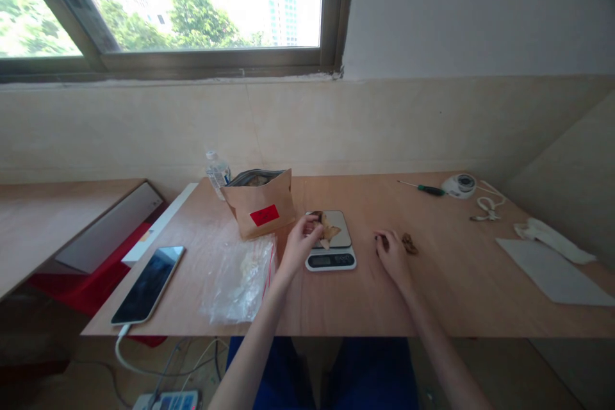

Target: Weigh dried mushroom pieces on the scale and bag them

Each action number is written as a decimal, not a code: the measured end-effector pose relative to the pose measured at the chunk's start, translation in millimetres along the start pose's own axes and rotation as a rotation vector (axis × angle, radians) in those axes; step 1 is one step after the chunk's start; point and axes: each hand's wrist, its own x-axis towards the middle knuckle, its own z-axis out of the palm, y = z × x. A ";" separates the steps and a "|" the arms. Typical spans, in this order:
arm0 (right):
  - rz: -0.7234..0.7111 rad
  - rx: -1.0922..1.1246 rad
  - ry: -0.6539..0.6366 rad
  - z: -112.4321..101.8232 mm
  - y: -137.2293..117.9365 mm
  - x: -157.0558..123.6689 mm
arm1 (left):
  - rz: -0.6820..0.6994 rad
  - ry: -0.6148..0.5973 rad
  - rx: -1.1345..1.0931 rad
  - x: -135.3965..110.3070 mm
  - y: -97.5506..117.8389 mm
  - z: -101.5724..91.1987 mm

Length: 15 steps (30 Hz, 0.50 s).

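A small digital kitchen scale sits on the wooden table in front of me. Tan dried pieces lie on its platform. My left hand is at the platform's left edge, fingers pinched on one of the dried pieces. My right hand rests on the table to the right of the scale, fingers curled; a small brown piece lies just beside it. An open brown paper pouch with a red label stands behind and left of the scale.
A clear zip bag lies flat left of the scale, a phone on a cable further left. A water bottle stands behind the pouch. At the right are a screwdriver, a small round white device, white cloth and a grey sheet.
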 end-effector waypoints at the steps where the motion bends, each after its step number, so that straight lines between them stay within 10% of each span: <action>1: 0.001 -0.012 0.003 0.0 -0.3 -0.8 | 0.052 -0.067 0.083 15.9 2.5 7.8; 8: -0.031 -0.053 -0.005 4.6 -0.6 3.1 | 0.272 -0.512 0.831 94.1 1.0 51.3; 15: -0.005 -0.083 0.006 6.8 3.7 2.5 | 0.303 -0.495 0.972 91.1 -0.4 54.0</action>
